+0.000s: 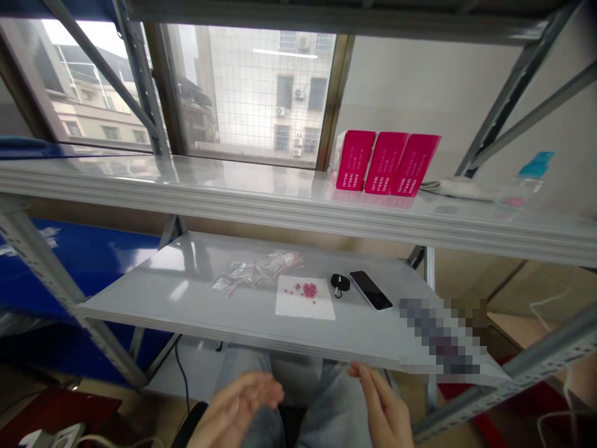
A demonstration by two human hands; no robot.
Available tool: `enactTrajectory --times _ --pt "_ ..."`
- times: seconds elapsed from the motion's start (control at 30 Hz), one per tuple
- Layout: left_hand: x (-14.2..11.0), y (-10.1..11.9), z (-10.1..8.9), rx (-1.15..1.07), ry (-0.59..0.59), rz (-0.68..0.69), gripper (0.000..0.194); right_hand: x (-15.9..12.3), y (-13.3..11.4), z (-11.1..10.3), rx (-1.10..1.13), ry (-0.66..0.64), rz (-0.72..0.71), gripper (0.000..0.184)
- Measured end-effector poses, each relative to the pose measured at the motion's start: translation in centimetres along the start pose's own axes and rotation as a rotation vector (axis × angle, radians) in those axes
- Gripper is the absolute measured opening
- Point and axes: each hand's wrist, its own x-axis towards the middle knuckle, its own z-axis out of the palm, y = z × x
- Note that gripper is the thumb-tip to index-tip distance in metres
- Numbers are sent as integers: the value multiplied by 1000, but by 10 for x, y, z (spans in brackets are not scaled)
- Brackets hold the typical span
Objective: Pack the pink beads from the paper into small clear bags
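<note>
My left hand point(240, 401) hovers over my lap below the shelf's front edge, fingers loosely stretched and a little blurred, with nothing in it. To the right, my right hand point(380, 401) is held over my other thigh, its fingers extended and slightly bent, and no object shows in it. Neither hand touches the lower shelf point(209, 311). On that shelf lies a white paper sheet point(305, 309) with a cluster of small pink beads point(310, 290) and several loose ones. Crumpled clear zip bags point(256, 272) lie behind it to the left.
A black case with a ring point(340, 283) and a smartphone point(370, 290) lie right of the paper. A pixelated patch point(438, 336) covers the right end. Three pink boxes point(389, 163), a folded cloth point(459, 188) and a blue-topped bottle point(529, 183) occupy the upper shelf point(233, 199).
</note>
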Motion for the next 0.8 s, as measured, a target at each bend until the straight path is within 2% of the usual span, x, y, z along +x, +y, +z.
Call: enactTrajectory --times 0.03,0.1,0.2,0.3,0.37,0.47,0.8 --pt "7 7 -10 222 89 3 50 9 4 -3 -29 0 -44 36" --pt "30 18 -22 675 138 13 43 29 5 0 -100 -26 -175 37" --pt "72 21 -24 1182 61 173 54 58 -2 19 -263 -114 -297 45" --pt "100 10 -21 1470 -84 209 65 73 -5 38 -428 -199 -287 48" --pt "106 3 -22 1576 -139 195 68 74 -2 44 -499 -229 -277 48" --pt "105 -3 -25 1644 -141 198 66 69 3 47 -560 -232 -295 47" --pt "108 9 -26 1643 -158 185 66 66 -1 52 -594 -170 -318 45"
